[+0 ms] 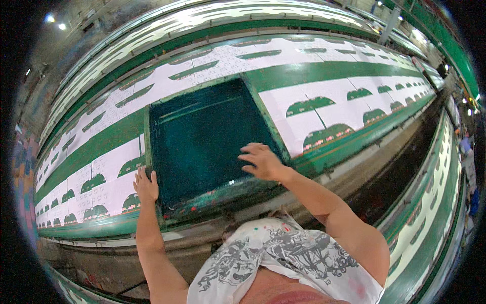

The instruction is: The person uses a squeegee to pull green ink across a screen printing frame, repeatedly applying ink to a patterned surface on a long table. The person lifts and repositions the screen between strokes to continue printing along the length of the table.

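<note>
A large printing screen (210,137) with dark teal mesh and a worn green frame lies across the long green table in front of me. My left hand (146,186) is at the frame's left side near its close corner, fingers extended upward; whether it presses on the frame I cannot tell. Over the right part of the mesh, my right hand (262,162) is held with fingers apart and nothing in them. A pale streak crosses the mesh near its far edge. White printed fabric pieces (281,99) with green arched gaps extend on both sides of the screen.
The long table (212,200) has red specks along its near edge. Parallel tables with similar white pieces (192,17) run behind it, and another table (420,223) is at the right. A dark aisle (374,177) separates them. A grey post (390,25) rises at the far right.
</note>
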`<action>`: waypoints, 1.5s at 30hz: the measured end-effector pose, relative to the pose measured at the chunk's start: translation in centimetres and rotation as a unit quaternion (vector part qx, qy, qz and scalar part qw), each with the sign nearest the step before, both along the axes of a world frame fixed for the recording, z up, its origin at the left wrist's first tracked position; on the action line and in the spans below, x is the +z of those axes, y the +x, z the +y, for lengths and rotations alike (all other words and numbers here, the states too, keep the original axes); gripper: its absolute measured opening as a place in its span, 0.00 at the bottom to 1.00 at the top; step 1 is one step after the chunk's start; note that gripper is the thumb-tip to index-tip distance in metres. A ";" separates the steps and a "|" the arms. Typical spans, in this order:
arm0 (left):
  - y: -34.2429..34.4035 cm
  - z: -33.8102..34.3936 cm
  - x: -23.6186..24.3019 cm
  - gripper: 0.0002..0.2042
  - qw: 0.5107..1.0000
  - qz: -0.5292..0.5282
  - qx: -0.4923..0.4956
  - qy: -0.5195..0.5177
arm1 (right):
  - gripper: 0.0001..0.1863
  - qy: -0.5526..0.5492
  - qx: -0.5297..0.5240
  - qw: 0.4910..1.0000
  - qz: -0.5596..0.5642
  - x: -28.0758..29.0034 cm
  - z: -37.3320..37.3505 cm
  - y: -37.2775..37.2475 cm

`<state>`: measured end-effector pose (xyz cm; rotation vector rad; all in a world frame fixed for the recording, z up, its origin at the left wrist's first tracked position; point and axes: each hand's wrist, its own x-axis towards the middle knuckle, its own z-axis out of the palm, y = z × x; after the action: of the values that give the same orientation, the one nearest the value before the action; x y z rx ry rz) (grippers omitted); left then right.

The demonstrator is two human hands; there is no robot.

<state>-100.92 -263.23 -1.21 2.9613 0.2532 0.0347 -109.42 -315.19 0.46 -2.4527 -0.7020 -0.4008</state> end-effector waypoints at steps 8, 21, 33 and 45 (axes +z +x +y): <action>-0.6 -0.6 0.1 0.42 0.992 -0.043 -0.006 0.115 | 0.34 0.204 -0.068 0.973 0.085 -6.7 -11.9 3.6; -0.4 -0.6 0.3 0.45 1.000 -0.017 0.008 0.000 | 0.34 0.609 -0.107 0.771 0.150 -11.7 -12.7 4.5; 1.4 6.6 -6.7 0.34 0.949 -0.175 0.024 -0.262 | 0.37 0.637 -0.080 0.730 0.233 -3.8 -11.9 3.2; 3.2 -6.1 2.8 0.38 0.830 -0.115 0.182 -0.515 | 0.37 0.526 -0.091 0.813 0.232 4.0 -20.3 5.3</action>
<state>-97.72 -269.28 1.55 1.7771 0.5759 0.2214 -104.16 -335.54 4.49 -1.4307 0.0278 -0.1574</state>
